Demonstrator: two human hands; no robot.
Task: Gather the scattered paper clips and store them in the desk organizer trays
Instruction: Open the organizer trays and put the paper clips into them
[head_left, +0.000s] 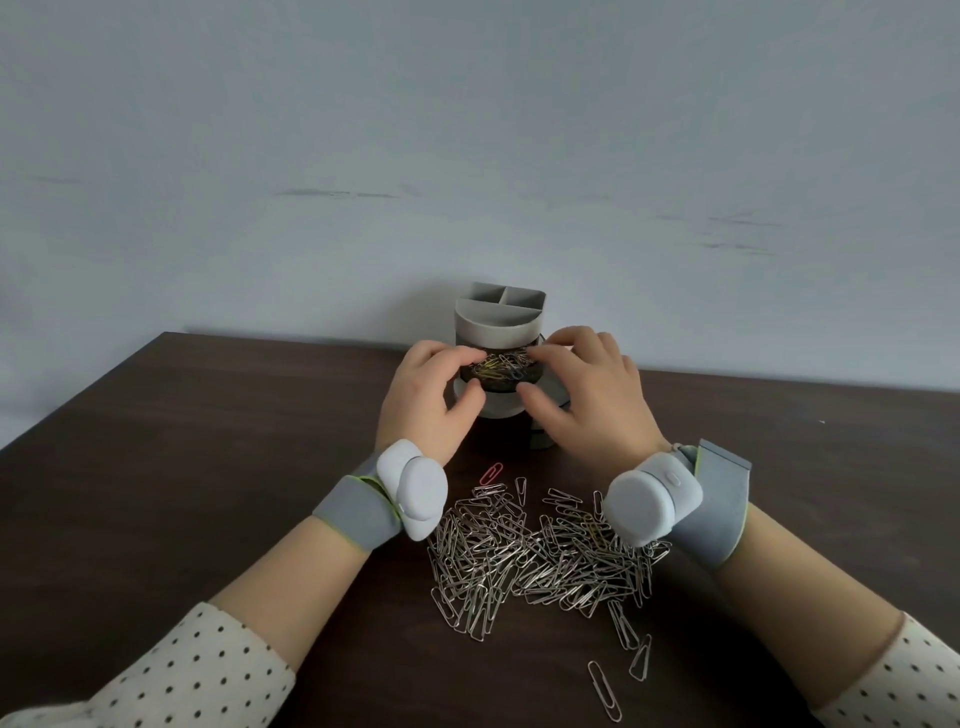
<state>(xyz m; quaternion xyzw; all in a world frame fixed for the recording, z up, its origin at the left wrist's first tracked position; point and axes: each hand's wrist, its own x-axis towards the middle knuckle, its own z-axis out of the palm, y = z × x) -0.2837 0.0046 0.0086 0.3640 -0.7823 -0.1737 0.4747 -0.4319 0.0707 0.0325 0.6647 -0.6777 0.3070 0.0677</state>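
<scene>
- The left hand (431, 387) and the right hand (589, 400) both grip the dark round tray (498, 382), one on each side, with thumbs on the front and bent fingers over the top edge
- I think two hands are used so the tray does not tip and spill
- The tray sits low at the front of the grey desk organizer (498, 317), which looks like smooth plastic, with tall cups at the back split by thin walls
- Some thin wire clips, a few of them coloured, already lie in the tray
- Most of the paper clips (540, 551) are not put away yet; they lie in a shiny, tangly heap on the table (208, 467), close to the person, between the two arms
- One red clip (491, 474) lies at the far edge of the heap
- The table is dark brown wood, so the silver wire is easy to see
- Soft grey wrist bands (358, 512) hold round white gadgets
</scene>
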